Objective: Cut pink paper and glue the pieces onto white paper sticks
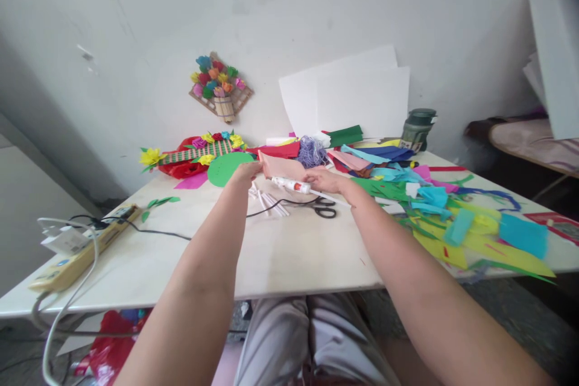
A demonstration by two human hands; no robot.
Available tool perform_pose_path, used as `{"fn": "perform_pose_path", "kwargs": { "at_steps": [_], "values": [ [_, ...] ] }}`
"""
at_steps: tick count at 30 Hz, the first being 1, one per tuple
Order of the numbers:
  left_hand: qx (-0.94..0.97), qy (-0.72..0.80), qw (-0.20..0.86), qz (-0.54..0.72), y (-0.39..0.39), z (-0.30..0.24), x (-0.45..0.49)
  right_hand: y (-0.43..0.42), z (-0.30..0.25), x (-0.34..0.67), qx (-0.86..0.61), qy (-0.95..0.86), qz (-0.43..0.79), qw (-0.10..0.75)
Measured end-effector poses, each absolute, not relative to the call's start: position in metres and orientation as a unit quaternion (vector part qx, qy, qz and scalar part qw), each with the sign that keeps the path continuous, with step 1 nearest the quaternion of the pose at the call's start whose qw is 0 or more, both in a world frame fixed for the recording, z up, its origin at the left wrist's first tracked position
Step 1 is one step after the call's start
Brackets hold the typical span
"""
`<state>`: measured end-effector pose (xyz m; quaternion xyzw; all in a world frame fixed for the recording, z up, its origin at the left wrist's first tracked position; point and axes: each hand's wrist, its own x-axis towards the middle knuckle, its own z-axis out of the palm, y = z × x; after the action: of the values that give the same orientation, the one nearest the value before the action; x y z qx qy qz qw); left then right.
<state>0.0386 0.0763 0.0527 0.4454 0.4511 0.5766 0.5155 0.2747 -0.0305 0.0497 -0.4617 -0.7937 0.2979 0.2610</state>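
Observation:
Both arms reach out over a pale table. My left hand pinches the left edge of a pink sheet of paper, fingers closed on it. My right hand holds a white glue tube with a red band, lying sideways just under the pink sheet. Black scissors and several white paper sticks lie on the table right below the hands.
Coloured paper scraps cover the table's right side. A green paper disc and a paper flower piece lie at the back left, a power strip with cables at the left edge, a dark jar behind.

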Motion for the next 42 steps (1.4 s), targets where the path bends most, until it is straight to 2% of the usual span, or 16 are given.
{"fn": "perform_pose_path", "kwargs": {
  "at_steps": [6,12,19,29,42],
  "values": [
    [0.446,0.504,0.5,0.546,0.062,0.05,0.038,-0.037,0.044,0.276,-0.431,-0.696,0.41,0.403],
    [0.427,0.446,0.584,0.527,0.049,0.039,0.041,-0.04,0.047,0.262,-0.399,-0.668,0.387,0.494],
    [0.401,0.417,0.595,0.558,0.032,0.033,0.048,-0.033,0.039,0.241,-0.371,-0.568,0.431,0.595],
    [0.419,0.325,0.614,0.585,0.021,0.028,0.045,-0.041,0.036,0.232,-0.35,-0.505,0.484,0.623],
    [0.409,0.281,0.633,0.594,0.001,0.006,0.044,-0.048,0.019,0.235,-0.368,-0.535,0.516,0.558]
  ]
}}
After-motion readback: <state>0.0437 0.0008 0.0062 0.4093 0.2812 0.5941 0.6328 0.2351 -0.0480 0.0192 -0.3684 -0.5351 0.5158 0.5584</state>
